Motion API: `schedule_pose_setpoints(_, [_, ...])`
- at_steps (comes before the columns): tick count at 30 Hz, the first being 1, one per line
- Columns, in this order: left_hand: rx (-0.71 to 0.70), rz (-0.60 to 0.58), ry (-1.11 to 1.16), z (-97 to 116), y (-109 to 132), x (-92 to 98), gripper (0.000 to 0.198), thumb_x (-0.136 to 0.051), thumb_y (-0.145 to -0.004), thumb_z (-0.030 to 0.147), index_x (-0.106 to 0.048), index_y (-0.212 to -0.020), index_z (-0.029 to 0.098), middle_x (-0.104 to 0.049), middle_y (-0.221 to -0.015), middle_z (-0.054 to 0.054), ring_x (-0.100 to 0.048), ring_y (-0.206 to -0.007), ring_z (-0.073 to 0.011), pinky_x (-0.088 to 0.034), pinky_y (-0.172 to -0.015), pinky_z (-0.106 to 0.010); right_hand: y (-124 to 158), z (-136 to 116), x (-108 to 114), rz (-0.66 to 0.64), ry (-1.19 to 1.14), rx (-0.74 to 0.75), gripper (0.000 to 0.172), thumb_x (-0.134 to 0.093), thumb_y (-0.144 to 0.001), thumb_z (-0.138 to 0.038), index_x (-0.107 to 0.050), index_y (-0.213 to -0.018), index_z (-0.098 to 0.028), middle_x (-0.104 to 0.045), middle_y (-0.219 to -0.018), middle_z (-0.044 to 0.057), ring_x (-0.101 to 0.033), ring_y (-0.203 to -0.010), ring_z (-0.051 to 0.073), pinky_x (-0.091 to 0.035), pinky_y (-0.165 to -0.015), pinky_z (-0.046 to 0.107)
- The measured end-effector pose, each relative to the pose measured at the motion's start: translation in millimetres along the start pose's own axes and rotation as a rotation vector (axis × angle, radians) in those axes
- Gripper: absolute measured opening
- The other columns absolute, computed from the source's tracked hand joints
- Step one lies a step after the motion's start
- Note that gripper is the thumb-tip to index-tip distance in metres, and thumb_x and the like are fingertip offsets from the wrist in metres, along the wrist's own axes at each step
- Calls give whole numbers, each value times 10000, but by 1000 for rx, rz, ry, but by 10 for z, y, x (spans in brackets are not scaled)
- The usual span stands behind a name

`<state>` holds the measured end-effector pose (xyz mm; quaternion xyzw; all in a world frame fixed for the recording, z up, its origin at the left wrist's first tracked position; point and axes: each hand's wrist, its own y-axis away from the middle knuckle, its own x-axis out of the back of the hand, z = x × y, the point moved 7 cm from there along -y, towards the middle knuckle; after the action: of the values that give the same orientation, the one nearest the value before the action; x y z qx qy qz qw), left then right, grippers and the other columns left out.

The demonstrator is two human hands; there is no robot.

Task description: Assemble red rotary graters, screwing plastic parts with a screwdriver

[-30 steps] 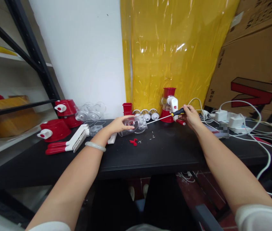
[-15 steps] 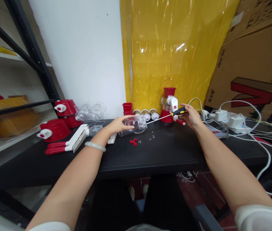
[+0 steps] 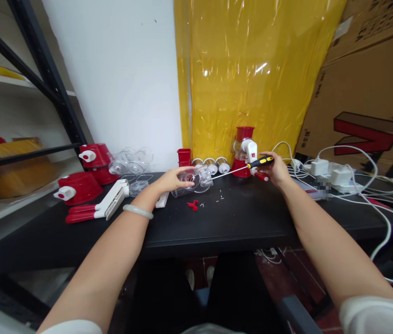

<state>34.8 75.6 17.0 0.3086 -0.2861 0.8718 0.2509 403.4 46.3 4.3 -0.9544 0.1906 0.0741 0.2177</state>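
My left hand (image 3: pixel 174 180) grips a clear plastic housing (image 3: pixel 202 178) lying on its side on the black table. My right hand (image 3: pixel 274 169) is closed round the black-and-yellow handle of a long screwdriver (image 3: pixel 259 162). Its thin shaft points left, and the tip meets the right side of the clear housing; the exact contact point is too small to make out. In front of the housing lie a small red plastic piece (image 3: pixel 193 205) and several tiny screws (image 3: pixel 220 198). Behind it stand several metal drums (image 3: pixel 211 166) and a red hopper (image 3: pixel 184 157).
An assembled red-and-white rotary grater (image 3: pixel 244 148) stands behind the screwdriver. Red bases (image 3: pixel 80 188), clear housings (image 3: pixel 137 160) and red-handled white parts (image 3: pixel 107 204) fill the left side. White cables and adapters (image 3: pixel 340 176) crowd the right, beside a large cardboard box (image 3: pixel 366 93).
The screwdriver handle has turned in my right hand, and the fingers have shifted slightly around it. My left hand and the clear housing stay in place.
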Motion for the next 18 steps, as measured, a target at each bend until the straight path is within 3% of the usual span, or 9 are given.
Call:
schedule_pose_setpoints(6, [15,-1,-17,-9,-1,0,683,-758,-683,368,-550,-1316,216,-658,-1202,-84,-610,-1045,-219,-428,-973,-395,-7,-14,-32,-56,-58,2,294,-517,-757,-302,-543,-1045,-245,-552,-710,-39,-636,-551,127,-444,-426,206])
schedule_pose_setpoints(12, [8,-2,-21,-20,-4,1,684,-759,-685,373,-548,-1319,225,-644,-1231,-89,-602,-1076,-225,-428,-977,-401,-34,-13,-6,-45,-28,71,364,-665,-726,-486,-516,-970,-259,-554,-711,-61,-561,-484,78,-455,-437,197])
schedule_pose_setpoints(18, [4,7,-30,-6,-1,7,700,-770,-674,369,-551,-1320,210,-650,-1216,-90,-601,-1072,-229,-422,-986,-401,-42,0,13,4,52,131,485,-675,-676,-649,-478,-849,-242,-497,-562,-81,-456,-393,64,-393,-377,183])
